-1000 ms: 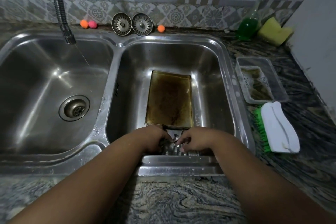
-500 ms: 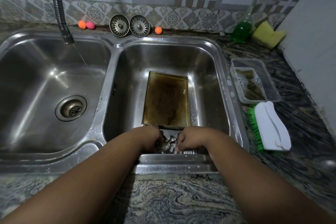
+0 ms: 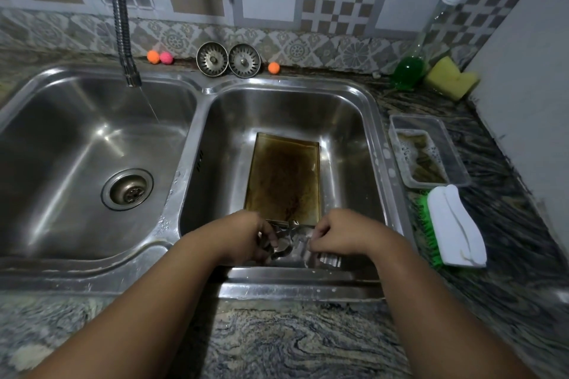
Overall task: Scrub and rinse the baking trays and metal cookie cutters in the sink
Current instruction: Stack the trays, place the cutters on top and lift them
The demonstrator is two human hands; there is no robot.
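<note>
A brown-stained rectangular baking tray [image 3: 284, 175] lies flat in the right sink basin [image 3: 354, 138]. At the basin's near edge lie several shiny metal cookie cutters [image 3: 288, 243]. My left hand [image 3: 249, 234] curls its fingers around one of the cutters. My right hand [image 3: 335, 234] is closed over the metal pieces beside it; what it grips is hidden under the fingers. A thin stream of water runs from the flexible tap [image 3: 131, 71] into the left basin [image 3: 77, 144].
On the counter to the right lie a green-bristled scrub brush [image 3: 452, 228], a clear tub with a soapy scourer [image 3: 426, 154], a yellow sponge [image 3: 451, 80] and a bottle of green soap [image 3: 411, 68]. Two sink strainers [image 3: 228, 59] and small coloured balls [image 3: 158, 57] rest by the wall.
Both hands stayed at the near edge of the right basin, shifting slightly among the cutters. My head view tilted up a little.
</note>
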